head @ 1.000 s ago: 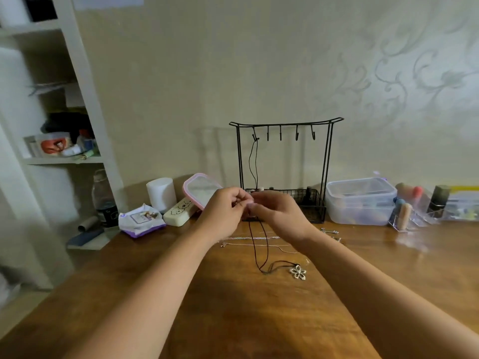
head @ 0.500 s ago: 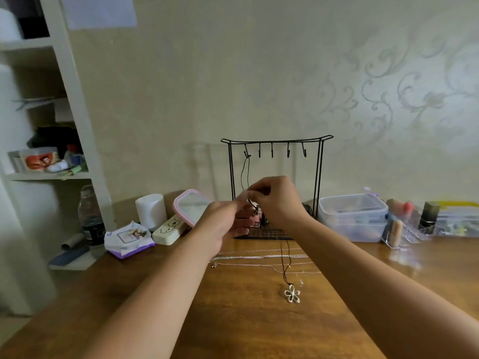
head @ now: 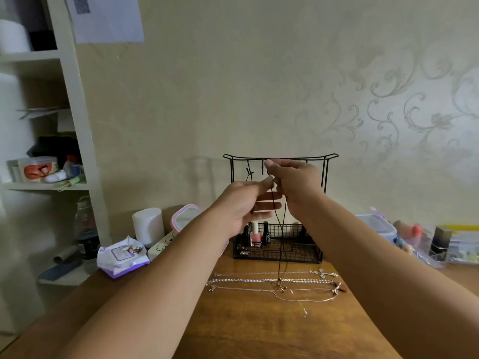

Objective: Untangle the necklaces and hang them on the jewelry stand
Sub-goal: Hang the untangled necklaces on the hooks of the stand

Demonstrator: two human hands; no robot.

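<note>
- Right hand (head: 298, 187) raised at the top bar of the jewelry stand (head: 281, 208), thumb and fingertips pinched on the dark cord necklace (head: 281, 242).
- Left hand (head: 243, 206) just beside it, thumb and forefinger pinching the same cord, other fingers loosely spread.
- Cord hangs straight down in front of the stand; its flower pendant (head: 280, 285) dangles low over the table, contact not clear.
- Three thin metal chains (head: 269, 281) lie stretched side by side on the wooden table (head: 259, 332), in front of the stand's wire basket.
- Another dark cord (head: 248, 174) hangs from a left-hand hook.
- Basket holds small polish bottles (head: 256, 235), one pink.
- Left: white cylinder (head: 148, 225), soft wipes pack (head: 121, 257), label too blurred to read.
- Right: clear plastic boxes (head: 381, 226).
- Cream wall (head: 259, 86) with pale scroll pattern; white shelves (head: 46, 120) at left, a paper sheet (head: 106, 16) pinned above, print unreadable.
</note>
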